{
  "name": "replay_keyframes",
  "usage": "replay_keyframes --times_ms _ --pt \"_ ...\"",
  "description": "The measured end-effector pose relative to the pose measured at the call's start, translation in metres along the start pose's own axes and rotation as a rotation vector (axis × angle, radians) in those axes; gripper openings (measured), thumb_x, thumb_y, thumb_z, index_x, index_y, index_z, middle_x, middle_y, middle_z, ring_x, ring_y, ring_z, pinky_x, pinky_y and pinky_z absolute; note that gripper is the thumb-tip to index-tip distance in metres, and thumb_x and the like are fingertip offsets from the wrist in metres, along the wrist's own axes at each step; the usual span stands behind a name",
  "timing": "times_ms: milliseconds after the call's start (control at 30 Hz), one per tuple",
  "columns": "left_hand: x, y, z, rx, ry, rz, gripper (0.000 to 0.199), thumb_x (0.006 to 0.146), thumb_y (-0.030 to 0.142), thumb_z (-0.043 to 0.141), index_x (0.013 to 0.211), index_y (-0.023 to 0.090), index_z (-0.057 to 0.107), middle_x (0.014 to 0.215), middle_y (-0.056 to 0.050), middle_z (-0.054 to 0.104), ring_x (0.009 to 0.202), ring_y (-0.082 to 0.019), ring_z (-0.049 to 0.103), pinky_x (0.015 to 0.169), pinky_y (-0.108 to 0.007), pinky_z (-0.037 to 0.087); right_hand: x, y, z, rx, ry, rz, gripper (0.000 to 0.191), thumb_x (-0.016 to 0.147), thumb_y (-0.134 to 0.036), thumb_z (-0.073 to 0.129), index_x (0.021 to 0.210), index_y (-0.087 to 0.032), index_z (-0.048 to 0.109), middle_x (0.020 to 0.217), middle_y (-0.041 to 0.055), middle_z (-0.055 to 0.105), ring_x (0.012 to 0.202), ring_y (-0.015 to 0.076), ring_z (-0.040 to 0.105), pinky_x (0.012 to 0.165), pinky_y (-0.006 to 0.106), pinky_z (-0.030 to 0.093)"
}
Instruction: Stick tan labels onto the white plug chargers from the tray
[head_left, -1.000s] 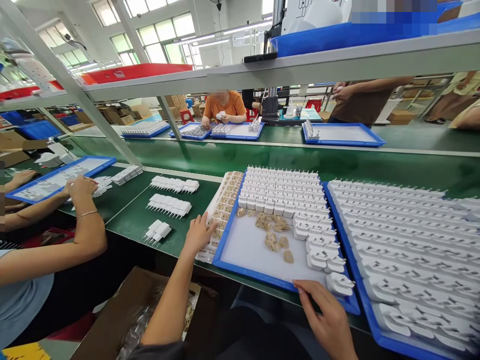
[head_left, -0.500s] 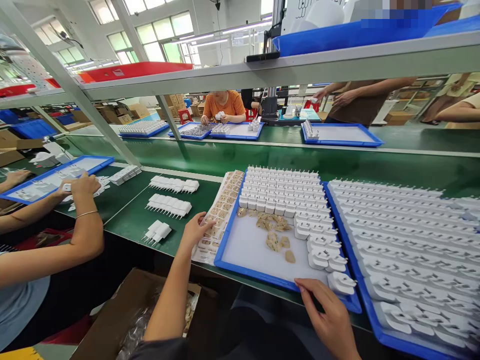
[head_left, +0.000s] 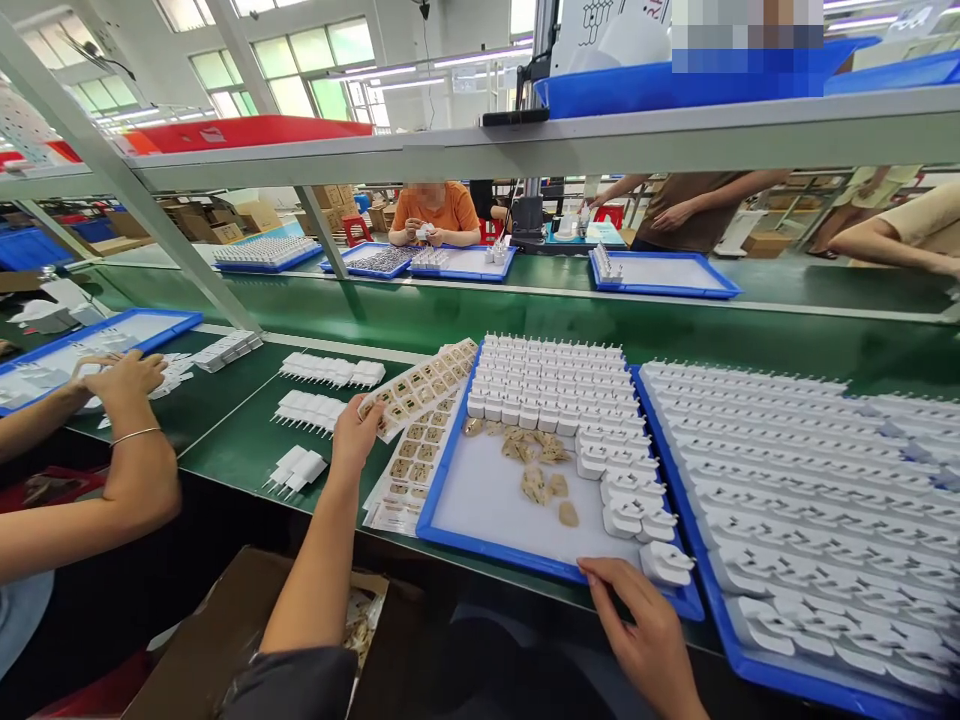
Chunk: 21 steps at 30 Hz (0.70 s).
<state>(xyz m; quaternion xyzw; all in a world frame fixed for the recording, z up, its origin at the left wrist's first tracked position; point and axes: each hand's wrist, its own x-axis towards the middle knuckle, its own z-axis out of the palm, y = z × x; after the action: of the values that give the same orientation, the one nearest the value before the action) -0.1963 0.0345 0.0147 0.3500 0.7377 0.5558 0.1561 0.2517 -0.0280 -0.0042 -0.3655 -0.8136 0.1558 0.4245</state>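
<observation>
My left hand [head_left: 355, 432] pinches the near corner of a sticker sheet [head_left: 420, 388] with rows of tan labels, lifted and tilted over a stack of similar sheets [head_left: 414, 465]. Right of the stack lies a blue-rimmed tray [head_left: 491, 548] holding rows of white plug housings [head_left: 551, 375], pins up. Loose tan pieces [head_left: 534, 450] lie on its white floor. My right hand [head_left: 637, 615] is at the tray's front rim, thumb and index fingertips close together there; whether anything is between them cannot be made out.
A second blue tray [head_left: 739, 640] full of white housings stands at the right. White plugs [head_left: 307, 410] sit in groups at the left. Beside them a co-worker's hands [head_left: 124, 380] are busy. A shelf beam [head_left: 450, 165] crosses above; an open carton [head_left: 202, 640] is below.
My left hand has taken hold of the top sticker sheet and raised its near end, moving up and left. My right hand stays at the tray rim. The view has shifted slightly.
</observation>
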Motion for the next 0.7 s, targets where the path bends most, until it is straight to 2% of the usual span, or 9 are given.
replay_keyframes --times_ms 133,200,267,333,367,433,500,600,700 --pt "0.006 0.018 -0.013 -0.148 0.163 -0.022 0.04 0.077 0.046 0.065 0.104 0.017 0.061 0.084 -0.002 0.069 0.075 -0.017 0.066 0.069 -0.028 0.056 -0.003 0.002 -0.001 0.002 0.006 -0.006 0.017 0.096 -0.018 0.056 0.102 -0.023 0.071 0.087 0.0047 0.075 0.079 0.0207 0.074 0.068 0.029 0.062" --pt "-0.009 0.025 -0.023 -0.272 0.219 -0.03 0.039 0.077 0.042 0.066 0.107 0.019 0.059 0.091 -0.003 0.071 0.08 -0.017 0.068 0.074 -0.029 0.057 -0.003 0.001 -0.002 0.003 0.02 -0.007 0.017 0.096 -0.019 0.056 0.102 -0.023 0.071 0.088 0.0051 0.075 0.08 0.0208 0.074 0.069 0.029 0.062" --pt "-0.041 0.03 -0.026 -0.499 0.207 -0.089 0.041 0.073 0.037 0.073 0.108 0.021 0.06 0.097 -0.002 0.072 0.086 -0.018 0.071 0.078 -0.03 0.059 -0.002 -0.003 -0.002 0.014 0.033 0.01 0.016 0.095 -0.019 0.057 0.103 -0.023 0.071 0.09 0.0053 0.076 0.082 0.0208 0.074 0.071 0.029 0.062" --pt "-0.087 0.032 -0.019 -0.749 0.102 -0.23 0.046 0.067 0.033 0.082 0.107 0.022 0.063 0.1 -0.003 0.075 0.089 -0.021 0.073 0.081 -0.033 0.06 0.0 -0.013 0.001 0.064 0.029 0.047 0.016 0.095 -0.018 0.059 0.105 -0.024 0.07 0.092 0.0049 0.076 0.084 0.0201 0.075 0.074 0.028 0.061" --pt "-0.112 0.033 -0.013 -0.806 0.008 -0.324 0.049 0.066 0.033 0.084 0.108 0.021 0.064 0.101 -0.004 0.076 0.09 -0.022 0.074 0.083 -0.035 0.061 0.002 -0.019 0.004 0.112 0.01 0.075 0.017 0.095 -0.018 0.059 0.106 -0.025 0.07 0.092 0.0044 0.076 0.083 0.0192 0.075 0.074 0.027 0.061" --pt "-0.16 0.034 0.003 -0.84 -0.118 -0.476 0.054 0.064 0.032 0.087 0.112 0.02 0.066 0.104 -0.006 0.077 0.094 -0.025 0.074 0.086 -0.037 0.061 0.006 -0.032 0.015 0.246 -0.065 0.143 0.02 0.095 -0.018 0.059 0.112 -0.026 0.067 0.092 0.0035 0.076 0.08 0.0174 0.074 0.073 0.025 0.061" --pt "-0.195 0.038 0.019 -0.833 -0.201 -0.546 0.058 0.063 0.032 0.089 0.114 0.018 0.066 0.108 -0.009 0.076 0.101 -0.027 0.073 0.09 -0.039 0.06 0.01 -0.044 0.03 0.397 -0.149 0.219 0.029 0.094 -0.02 0.06 0.122 -0.026 0.062 0.097 0.0043 0.076 0.077 0.0157 0.073 0.07 0.024 0.062" --pt "-0.22 0.047 0.039 -0.813 -0.311 -0.565 0.059 0.063 0.034 0.09 0.115 0.017 0.067 0.112 -0.011 0.076 0.108 -0.03 0.071 0.095 -0.042 0.059 0.016 -0.053 0.049 0.565 -0.166 0.321 0.044 0.093 -0.021 0.061 0.135 -0.026 0.051 0.11 0.0079 0.072 0.077 0.0144 0.072 0.069 0.026 0.062" --pt "-0.224 0.056 0.052 -0.796 -0.452 -0.565 0.056 0.063 0.034 0.09 0.112 0.016 0.07 0.111 -0.011 0.077 0.108 -0.03 0.072 0.097 -0.044 0.057 0.022 -0.051 0.053 0.572 -0.079 0.374 0.04 0.092 -0.021 0.062 0.131 -0.025 0.055 0.107 0.0075 0.07 0.081 0.0146 0.071 0.072 0.027 0.061"
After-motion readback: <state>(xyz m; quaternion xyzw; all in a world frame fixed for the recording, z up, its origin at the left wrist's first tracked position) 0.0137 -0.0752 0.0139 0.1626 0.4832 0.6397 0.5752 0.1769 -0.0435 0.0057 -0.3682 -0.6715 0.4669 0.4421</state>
